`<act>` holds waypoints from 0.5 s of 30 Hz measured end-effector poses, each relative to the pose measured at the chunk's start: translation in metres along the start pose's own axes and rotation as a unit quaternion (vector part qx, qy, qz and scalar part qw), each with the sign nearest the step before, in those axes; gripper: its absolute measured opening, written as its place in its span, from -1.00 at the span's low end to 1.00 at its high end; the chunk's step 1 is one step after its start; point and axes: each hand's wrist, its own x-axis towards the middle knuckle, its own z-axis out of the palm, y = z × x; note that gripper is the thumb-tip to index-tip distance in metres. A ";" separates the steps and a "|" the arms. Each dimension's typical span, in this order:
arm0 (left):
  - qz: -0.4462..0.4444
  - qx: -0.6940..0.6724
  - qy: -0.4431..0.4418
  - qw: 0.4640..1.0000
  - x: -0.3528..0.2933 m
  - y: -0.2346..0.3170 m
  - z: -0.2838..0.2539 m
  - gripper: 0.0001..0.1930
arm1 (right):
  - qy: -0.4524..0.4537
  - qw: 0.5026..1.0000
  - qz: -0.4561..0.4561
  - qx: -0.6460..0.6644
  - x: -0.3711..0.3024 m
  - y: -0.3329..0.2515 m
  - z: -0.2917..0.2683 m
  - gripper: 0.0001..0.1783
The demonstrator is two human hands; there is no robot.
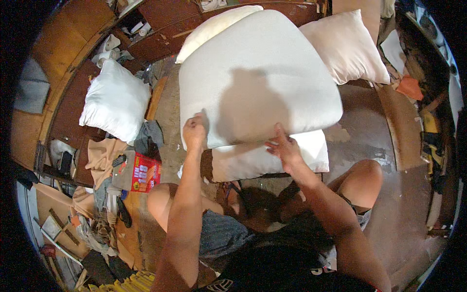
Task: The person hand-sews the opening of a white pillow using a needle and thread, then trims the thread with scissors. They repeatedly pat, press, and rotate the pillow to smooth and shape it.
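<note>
A large pale grey-white foam cushion with rounded corners lies in front of me, with a broad shadow across its middle. At its near left corner is my left hand, its fingers curled closed; what they hold, if anything, is hidden. My right hand is by the cushion's near edge, fingers apart and nothing seen in them. Under that edge a white pillow sticks out toward my knees. Behind the cushion, a cream pillow is partly covered.
A beige pillow lies at the far right and a white pillow at the left. Near my left knee are a red box and heaped cloth scraps. A cardboard strip lies on the right. Wooden panels rise at the far left.
</note>
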 end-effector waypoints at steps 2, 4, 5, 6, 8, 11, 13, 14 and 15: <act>-0.085 0.109 0.098 0.986 0.019 -0.027 -0.010 -0.52 | 0.040 0.999 -0.022 -0.007 0.003 -0.038 -0.005 -0.17; -0.176 0.004 0.059 0.983 0.031 -0.070 -0.022 -0.37 | 0.114 0.991 -0.070 0.005 0.001 -0.072 -0.005 -0.23; -0.213 -0.155 -0.036 0.964 0.035 -0.093 -0.028 -0.29 | 0.091 0.990 -0.107 -0.005 0.008 -0.080 -0.017 -0.22; -0.245 -0.308 -0.133 0.910 0.036 -0.105 -0.030 -0.20 | 0.110 0.987 -0.114 -0.021 0.010 -0.090 -0.022 -0.18; -0.245 -0.317 -0.205 0.893 -0.002 -0.051 0.005 -0.04 | 0.156 0.984 -0.087 0.002 0.024 -0.089 -0.058 -0.07; -0.237 -0.245 -0.181 0.923 -0.039 -0.004 0.020 0.05 | 0.220 0.971 -0.086 0.026 0.027 -0.090 -0.068 0.05; -0.291 -0.180 -0.279 0.897 -0.063 0.023 0.021 0.08 | 0.214 0.960 -0.172 0.064 0.042 -0.086 -0.084 0.00; -0.319 -0.146 -0.323 0.879 -0.072 0.026 0.021 0.10 | 0.208 0.952 -0.211 0.082 0.044 -0.087 -0.085 -0.01; -0.310 -0.177 -0.343 0.869 -0.077 0.023 0.024 0.13 | 0.212 0.955 -0.172 0.119 0.042 -0.092 -0.094 -0.02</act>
